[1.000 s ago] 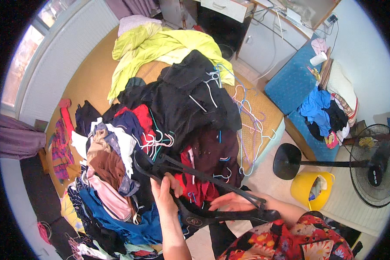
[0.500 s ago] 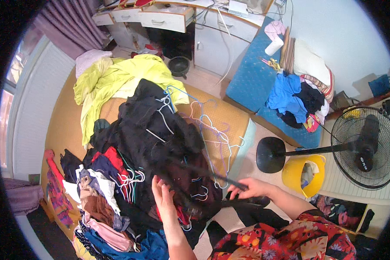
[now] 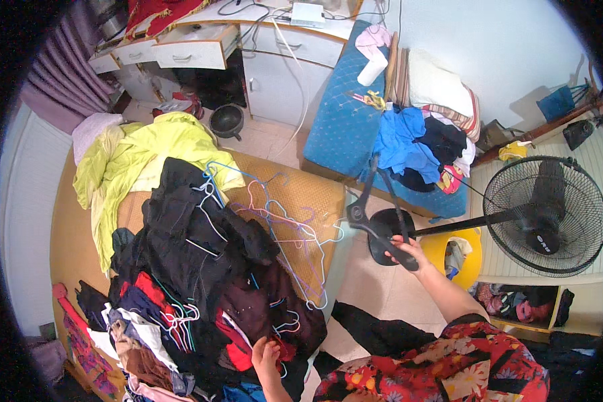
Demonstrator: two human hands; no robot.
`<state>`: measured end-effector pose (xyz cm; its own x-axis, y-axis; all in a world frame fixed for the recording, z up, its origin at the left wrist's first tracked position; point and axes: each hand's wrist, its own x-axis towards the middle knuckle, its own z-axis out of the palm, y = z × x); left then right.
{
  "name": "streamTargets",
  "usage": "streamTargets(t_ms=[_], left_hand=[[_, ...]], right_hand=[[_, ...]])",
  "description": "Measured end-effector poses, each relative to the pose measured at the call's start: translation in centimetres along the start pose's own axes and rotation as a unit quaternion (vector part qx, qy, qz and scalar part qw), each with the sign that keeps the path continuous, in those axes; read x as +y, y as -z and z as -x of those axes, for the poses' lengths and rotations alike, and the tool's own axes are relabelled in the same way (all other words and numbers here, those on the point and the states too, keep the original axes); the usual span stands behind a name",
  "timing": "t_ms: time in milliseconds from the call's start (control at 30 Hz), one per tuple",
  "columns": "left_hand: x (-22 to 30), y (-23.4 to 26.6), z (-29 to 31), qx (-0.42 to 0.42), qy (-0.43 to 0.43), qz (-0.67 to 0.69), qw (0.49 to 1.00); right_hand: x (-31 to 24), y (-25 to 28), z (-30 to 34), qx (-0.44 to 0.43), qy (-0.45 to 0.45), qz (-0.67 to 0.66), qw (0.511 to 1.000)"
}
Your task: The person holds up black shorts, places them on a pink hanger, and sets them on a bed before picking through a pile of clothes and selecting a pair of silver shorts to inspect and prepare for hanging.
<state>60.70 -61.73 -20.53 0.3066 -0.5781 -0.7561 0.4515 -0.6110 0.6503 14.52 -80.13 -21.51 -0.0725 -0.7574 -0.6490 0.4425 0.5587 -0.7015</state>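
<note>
Gripping a black hanger (image 3: pixel 375 214), your right hand (image 3: pixel 403 249) is closed around its lower end and holds it up over the floor, in front of the fan base. Your left hand (image 3: pixel 266 352) rests on the heap of dark clothes (image 3: pixel 194 268) on the bed; its fingers sink into the cloth, so you probably grasp fabric, though I cannot tell. One standing fan (image 3: pixel 546 214) is right.

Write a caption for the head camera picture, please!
Right hand lifts a black hanger while left hand rests on the clothes pile.
</note>
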Motion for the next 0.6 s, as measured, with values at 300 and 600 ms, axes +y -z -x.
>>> streamTargets(t_ms=[300, 600], left_hand=[[-0.3, -1.8, 0.1, 0.010, 0.046, 0.005, 0.999], [-1.3, -3.0, -0.8, 0.017, 0.059, -0.013, 0.998]], right_hand=[[-5.2, 3.6, -5.4, 0.117, 0.103, -0.097, 0.983], [-0.1, 1.1, -1.3, -0.052, 0.003, 0.149, 0.987]])
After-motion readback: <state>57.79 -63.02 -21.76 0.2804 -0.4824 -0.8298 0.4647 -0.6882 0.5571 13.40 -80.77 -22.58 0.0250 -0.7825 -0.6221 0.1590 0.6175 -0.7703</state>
